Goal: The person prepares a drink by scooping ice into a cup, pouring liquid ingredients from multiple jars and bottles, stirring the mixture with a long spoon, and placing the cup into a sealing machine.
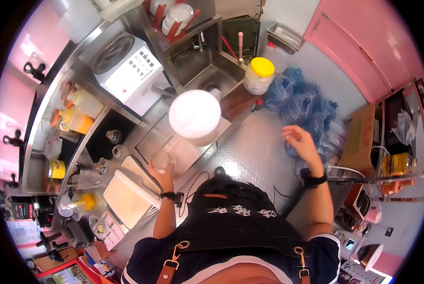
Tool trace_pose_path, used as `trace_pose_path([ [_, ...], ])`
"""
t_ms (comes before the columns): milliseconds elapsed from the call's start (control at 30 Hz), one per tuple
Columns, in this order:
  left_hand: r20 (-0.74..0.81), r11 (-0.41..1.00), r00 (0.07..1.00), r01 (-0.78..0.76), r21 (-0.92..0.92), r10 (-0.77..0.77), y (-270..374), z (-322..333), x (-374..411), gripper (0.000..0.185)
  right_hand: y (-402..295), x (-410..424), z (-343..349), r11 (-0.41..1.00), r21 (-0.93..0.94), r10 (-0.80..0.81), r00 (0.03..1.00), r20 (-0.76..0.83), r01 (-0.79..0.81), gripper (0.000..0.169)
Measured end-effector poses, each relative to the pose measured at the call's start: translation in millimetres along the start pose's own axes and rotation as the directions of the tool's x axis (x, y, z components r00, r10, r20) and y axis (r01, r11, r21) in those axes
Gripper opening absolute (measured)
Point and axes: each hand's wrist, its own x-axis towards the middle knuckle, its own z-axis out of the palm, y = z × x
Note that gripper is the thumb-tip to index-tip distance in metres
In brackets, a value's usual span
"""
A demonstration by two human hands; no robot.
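My left hand point(163, 177) grips a clear cup point(160, 160) over the stainless steel counter. Just beyond the cup stands a large white round container point(195, 114), its top overexposed. My right hand point(300, 142) is raised over the floor on the right, its fingers loosely curled and apart, holding nothing. Beneath and behind it, apart from the hand as far as I can tell, large blue plastic water bottles point(296, 109) are gathered. To the left of my left forearm lies a cream-coloured bin lid point(128, 198), tilted on the counter.
A steel sink point(212, 67) with a tap lies ahead, beside a white dispensing machine point(134, 74) with buttons. A yellow-lidded tub point(259, 75) stands at the counter's end. Bottles of orange liquid point(78, 120) line the left shelf. A cardboard box point(359, 142) stands right.
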Motion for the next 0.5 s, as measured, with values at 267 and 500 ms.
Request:
trace_pose_path([
  [267,-0.036,0.995,0.997,0.062,-0.076,-0.065,17,13,-8,0.088,7,210,-91,0.816,-0.518,-0.244,0.965,0.093,0.257,0.023],
  [500,-0.372,0.973,0.909,0.224,0.058,-0.187,81,55,-84,0.08,20,482,-67,0.421,-0.518,-0.504,0.667,0.548,0.744,0.039],
])
